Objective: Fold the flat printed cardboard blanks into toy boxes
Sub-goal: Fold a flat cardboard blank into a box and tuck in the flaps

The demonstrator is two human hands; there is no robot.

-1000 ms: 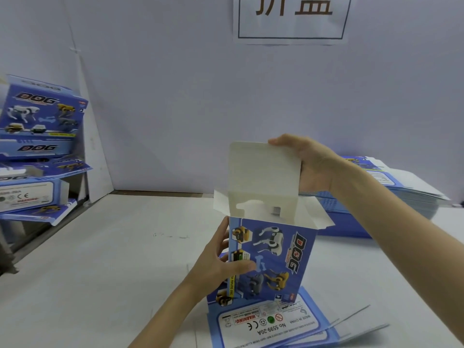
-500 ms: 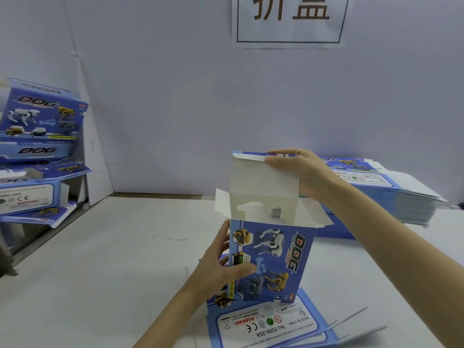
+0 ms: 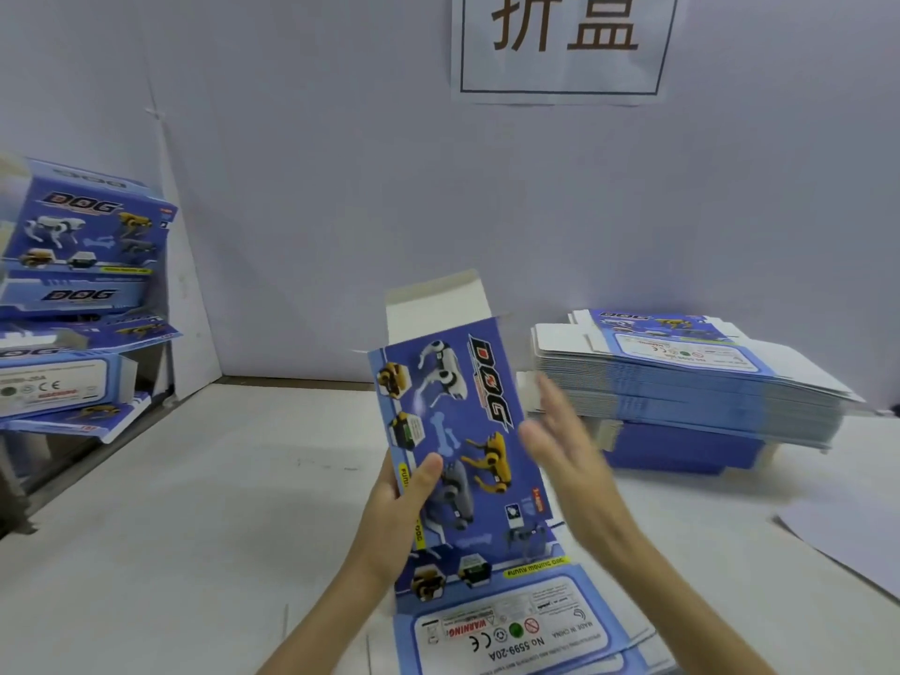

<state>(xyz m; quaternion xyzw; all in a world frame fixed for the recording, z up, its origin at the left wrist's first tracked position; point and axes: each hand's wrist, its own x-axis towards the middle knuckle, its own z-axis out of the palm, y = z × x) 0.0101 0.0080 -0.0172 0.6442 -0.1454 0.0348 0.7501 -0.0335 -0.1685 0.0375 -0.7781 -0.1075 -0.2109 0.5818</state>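
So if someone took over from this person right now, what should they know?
Left hand grips the box by its lower left edge, upright.
Right hand is open beside the box, blurred; contact unclear.
The box's top flap stands up, not closed.
Flat blanks are stacked on the right; a loose blank lies on the table under the box.
Folded boxes pile up on the left.
Left: close this flap, then fold the stack.

Glossy printed cardboard box (image 3: 453, 431), plain matt white inside; smooth white table (image 3: 204, 504).
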